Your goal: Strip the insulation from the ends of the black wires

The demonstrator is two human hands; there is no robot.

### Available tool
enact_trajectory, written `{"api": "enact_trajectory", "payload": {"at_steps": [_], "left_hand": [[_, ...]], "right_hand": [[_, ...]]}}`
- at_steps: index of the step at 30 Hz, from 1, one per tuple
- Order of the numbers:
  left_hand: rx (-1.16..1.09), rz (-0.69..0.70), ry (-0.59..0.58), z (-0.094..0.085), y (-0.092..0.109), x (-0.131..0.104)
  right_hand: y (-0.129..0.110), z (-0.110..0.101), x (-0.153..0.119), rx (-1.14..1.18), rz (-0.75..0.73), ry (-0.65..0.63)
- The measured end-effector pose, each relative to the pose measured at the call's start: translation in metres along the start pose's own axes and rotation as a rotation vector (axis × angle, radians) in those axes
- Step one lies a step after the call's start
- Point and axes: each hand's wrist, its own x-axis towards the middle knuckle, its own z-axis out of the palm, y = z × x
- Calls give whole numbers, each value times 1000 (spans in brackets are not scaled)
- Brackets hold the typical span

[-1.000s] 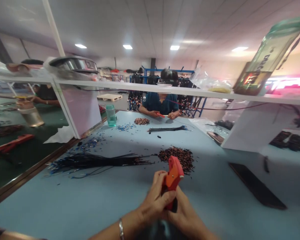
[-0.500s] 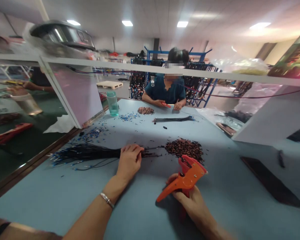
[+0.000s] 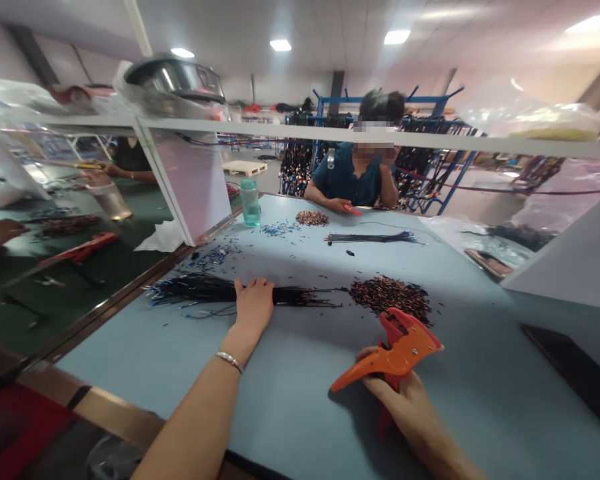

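Rests the left hand point(image 3: 255, 303) palm down across the bundle of black wires point(image 3: 205, 290), near the middle of its length; touches it, but cannot tell, with fingertips curled out of sight, whether pinching any wires or only lying on top. Wears a silver bracelet point(image 3: 229, 361) on that wrist. Grasps the orange-and-red hand tool point(image 3: 403, 353) firmly in the right hand point(image 3: 400, 400), over the pale blue table point(image 3: 285, 407), with its head overlapping, in view, the near edge of the brown-and-black pile of bits point(image 3: 390, 297). Has the bundle stretched sideways on the table, blue-tipped at the left, with scattered blue bits point(image 3: 217, 255) just beyond. Faces a co-worker point(image 3: 353, 180) holding a red tool point(image 3: 351, 209) across the table
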Motion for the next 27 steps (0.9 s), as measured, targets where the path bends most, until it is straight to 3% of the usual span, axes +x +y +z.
{"api": "enact_trajectory", "payload": {"at_steps": [14,27], "left_hand": [[7,-17,-22,1,-2,2],[-13,-42,85,-5,-1,3]], "right_hand": [[5,-2,-2,-78,19,2],[-4,-2,-4,-89,17,6]]}}
